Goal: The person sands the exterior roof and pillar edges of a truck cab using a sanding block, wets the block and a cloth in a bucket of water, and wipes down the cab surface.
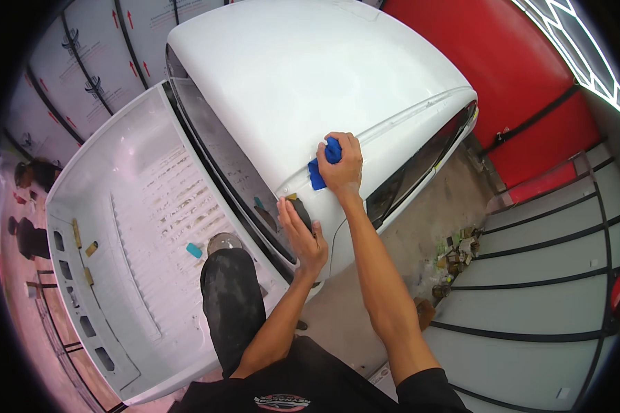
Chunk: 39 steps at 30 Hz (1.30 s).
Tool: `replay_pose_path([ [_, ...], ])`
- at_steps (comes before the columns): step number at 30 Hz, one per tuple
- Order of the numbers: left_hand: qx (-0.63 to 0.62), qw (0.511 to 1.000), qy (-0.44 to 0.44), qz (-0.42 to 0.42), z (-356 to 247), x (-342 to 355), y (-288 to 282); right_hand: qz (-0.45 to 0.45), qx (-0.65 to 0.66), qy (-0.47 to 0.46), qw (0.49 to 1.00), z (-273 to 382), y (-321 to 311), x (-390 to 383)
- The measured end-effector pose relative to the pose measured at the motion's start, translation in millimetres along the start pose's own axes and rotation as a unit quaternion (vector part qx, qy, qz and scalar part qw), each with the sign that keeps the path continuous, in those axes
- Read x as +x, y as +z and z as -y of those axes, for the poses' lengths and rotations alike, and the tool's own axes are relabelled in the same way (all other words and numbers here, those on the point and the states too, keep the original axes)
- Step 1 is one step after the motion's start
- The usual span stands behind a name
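My right hand point(343, 168) is closed around a crumpled blue cloth point(317, 175), pressing it on the roof edge of a white pickup cab point(310, 69). Lower and to the left, my left hand point(306, 242) rests at the cab's rear corner, fingers stretched along one side and thumb on the other. Between them is a dark grey pad point(298, 210) with a bit of yellow at its top; its underside is hidden. A raised seam runs along the roof edge from this corner toward the windshield.
My bent knee point(233, 296) is over the white truck bed point(138, 275), by a teal block point(194, 250) and a round clear piece point(224, 241). Yellowish blocks point(76, 234) lie near the tailgate. Clutter point(458, 255) is on the floor at right. Two people point(33, 237) are at far left.
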<state>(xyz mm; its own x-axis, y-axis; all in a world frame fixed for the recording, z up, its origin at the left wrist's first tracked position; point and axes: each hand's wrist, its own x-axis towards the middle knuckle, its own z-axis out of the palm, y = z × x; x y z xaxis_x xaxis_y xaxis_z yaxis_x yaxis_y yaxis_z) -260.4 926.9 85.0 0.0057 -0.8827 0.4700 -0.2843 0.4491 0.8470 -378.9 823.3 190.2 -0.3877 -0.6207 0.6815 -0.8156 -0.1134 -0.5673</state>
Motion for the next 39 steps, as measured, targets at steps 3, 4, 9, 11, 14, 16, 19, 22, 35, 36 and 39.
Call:
replay_pose_path([
  [3,0.029,0.999,0.004,0.019,10,-39,-15,0.009,-0.007,0.000,1.000,3,6,1],
  [4,0.025,0.999,0.017,0.023,14,-49,-13,0.006,-0.009,-0.012,1.000,2,7,1],
  [9,0.048,0.998,0.029,-0.016,5,1,-2,0.005,0.005,-0.026,1.000,-10,6,-4],
  [11,0.040,0.998,0.018,0.040,-3,-25,-2,0.009,0.000,-0.021,1.000,-16,-9,-1],
  [14,0.042,0.997,0.038,0.059,-3,-48,0,0.016,0.007,-0.015,1.000,-19,-9,-3],
  [16,0.042,0.998,0.040,0.022,-9,-27,4,0.019,-0.002,-0.015,1.000,-15,-6,-4],
  [19,0.079,0.995,0.048,0.025,-12,7,3,0.028,0.023,-0.006,0.999,-10,-3,-4],
  [22,0.073,0.994,0.066,0.052,7,-44,1,0.032,0.016,-0.004,0.999,-11,-1,-3],
  [35,0.067,0.989,0.121,0.053,7,-22,-2,0.026,-0.005,-0.013,1.000,-20,0,0],
  [36,0.064,0.989,0.118,0.056,2,-15,0,0.028,0.005,-0.015,0.999,-22,-3,-1],
  [39,0.087,0.990,0.098,0.044,-8,10,-1,0.032,0.022,-0.007,0.999,-15,-3,-1],
])
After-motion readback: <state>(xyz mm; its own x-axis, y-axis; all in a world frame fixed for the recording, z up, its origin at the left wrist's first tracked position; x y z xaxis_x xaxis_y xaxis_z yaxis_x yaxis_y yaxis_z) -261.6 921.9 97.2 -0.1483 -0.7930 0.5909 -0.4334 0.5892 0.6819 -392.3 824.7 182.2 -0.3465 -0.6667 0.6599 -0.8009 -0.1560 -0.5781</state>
